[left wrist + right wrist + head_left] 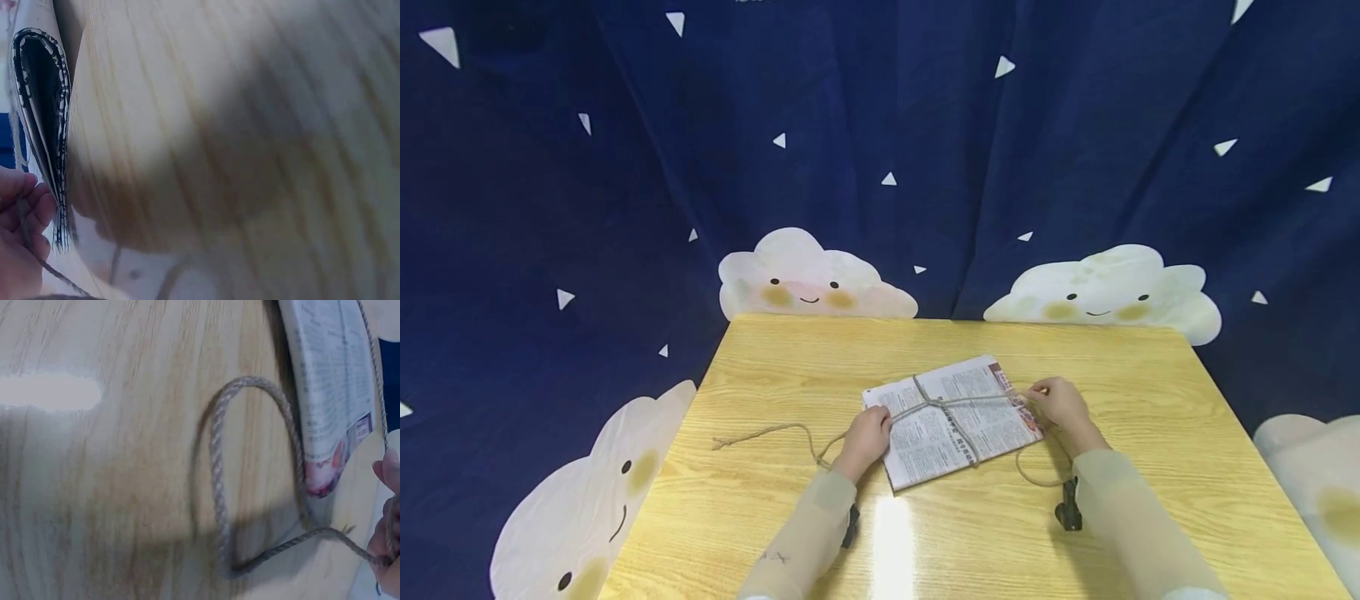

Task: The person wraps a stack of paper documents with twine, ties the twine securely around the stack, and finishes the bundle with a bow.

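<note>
**Beige twisted-fibre twine (pixel 935 402) crosses a flat, folded bundle of printed newspaper (pixel 917 454)**

Head view: we find the bundle on the yellow wood-grained bench (pixel 790 358), between the left hand (pixel 867 435) and the right hand (pixel 1063 408). Its long axis runs left to right, the right end angled away from the person. One strand of twine roughly follows that line from hand to hand, meeting a second strand near the middle. The left hand is nearer, overlapping the bundle's left edge; the right hand sits just beyond the right edge.

Left wrist view: we see curled fingers (pixel 39 209) holding the twine beside the folded layers; whether they touch the paper, we cannot tell.

Right wrist view: we see the thumb and fingers curled closely on the twine, apart from the paper, with a slack loop (pixel 217 456) beside the bundle.
</note>
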Demonstrator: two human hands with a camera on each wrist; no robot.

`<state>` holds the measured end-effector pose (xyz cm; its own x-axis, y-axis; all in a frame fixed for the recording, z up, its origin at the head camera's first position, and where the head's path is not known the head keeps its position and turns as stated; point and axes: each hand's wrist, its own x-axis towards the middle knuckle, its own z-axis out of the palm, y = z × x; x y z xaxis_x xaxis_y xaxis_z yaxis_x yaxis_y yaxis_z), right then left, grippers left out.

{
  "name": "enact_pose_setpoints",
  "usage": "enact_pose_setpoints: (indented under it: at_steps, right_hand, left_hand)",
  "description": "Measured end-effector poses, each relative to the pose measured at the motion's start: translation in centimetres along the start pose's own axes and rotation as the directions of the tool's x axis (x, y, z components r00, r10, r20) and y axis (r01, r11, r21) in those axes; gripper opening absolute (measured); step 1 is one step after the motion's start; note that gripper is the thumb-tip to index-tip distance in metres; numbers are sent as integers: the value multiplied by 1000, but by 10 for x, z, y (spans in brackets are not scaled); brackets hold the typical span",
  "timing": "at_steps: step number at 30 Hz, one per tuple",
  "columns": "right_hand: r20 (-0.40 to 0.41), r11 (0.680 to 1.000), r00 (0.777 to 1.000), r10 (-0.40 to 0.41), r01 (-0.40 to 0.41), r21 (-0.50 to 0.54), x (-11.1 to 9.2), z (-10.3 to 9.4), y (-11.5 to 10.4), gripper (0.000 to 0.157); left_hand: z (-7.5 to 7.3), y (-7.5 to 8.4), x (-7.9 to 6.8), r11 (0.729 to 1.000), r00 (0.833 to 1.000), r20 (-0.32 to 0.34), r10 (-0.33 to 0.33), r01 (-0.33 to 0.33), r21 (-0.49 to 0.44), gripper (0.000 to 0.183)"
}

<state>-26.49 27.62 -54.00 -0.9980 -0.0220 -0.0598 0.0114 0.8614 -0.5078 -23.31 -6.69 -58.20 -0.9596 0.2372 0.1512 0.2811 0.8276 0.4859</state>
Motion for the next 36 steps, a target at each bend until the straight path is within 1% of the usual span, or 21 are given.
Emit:
enact_pose_setpoints:
  at_steps: [4, 8, 12, 14, 16, 18, 19, 24, 26, 29, 32, 36]
  right_hand:
    - [30, 1000, 999, 31, -31, 3, -1, 2, 4, 29]
    - [45, 997, 997, 66, -67, 32, -1, 8, 9, 30]
    - [22, 993, 995, 99, -100, 57, -2, 14, 13, 30]
    - [9, 992, 994, 113, -113, 56, -3, 16, 13, 29]
    - [0, 991, 993, 121, -121, 56, -5, 19, 12, 29]
    - [-7, 990, 992, 126, -125, 59, -5, 22, 12, 28]
    - [-8, 989, 991, 133, -133, 64, -6, 24, 13, 27]
    - [-16, 987, 990, 141, -140, 76, -10, 32, 15, 24]
    - [-9, 988, 990, 139, -138, 66, -14, 32, 13, 24]
    - [25, 988, 990, 140, -141, 62, -21, 33, 9, 24]
    - [70, 988, 990, 126, -131, 79, -31, 34, 3, 24]
    - [144, 986, 987, 73, -93, 141, -41, 34, -2, 26]
  left_hand:
    - [-3, 1, -3, 1000, 999, 33, -17, 17, -24, 9]
    - [-6, 0, -5, 998, 998, 52, -32, 35, -53, 7]
    - [-5, -2, -8, 999, 998, 64, -23, 26, -45, 8]
    - [-5, -2, -9, 999, 999, 53, -6, 8, -40, 9]
    - [-5, -2, -10, 999, 1000, 23, 13, -12, -30, 9]
    - [-4, -1, -11, 1000, 1000, -15, 18, -18, -13, 9]
    - [-3, -1, -11, 1000, 999, -36, 14, -14, -6, 9]
    - [1, 0, -14, 999, 994, -98, -41, 42, 8, 11]
    - [1, 0, -14, 998, 992, -117, -56, 57, 11, 11]
    - [-2, -2, -11, 998, 987, -146, -61, 65, 26, 10]
    - [-6, -5, -6, 997, 988, -145, -57, 65, 49, 8]
    - [-11, -11, 1, 996, 993, -104, -62, 69, 59, 8]
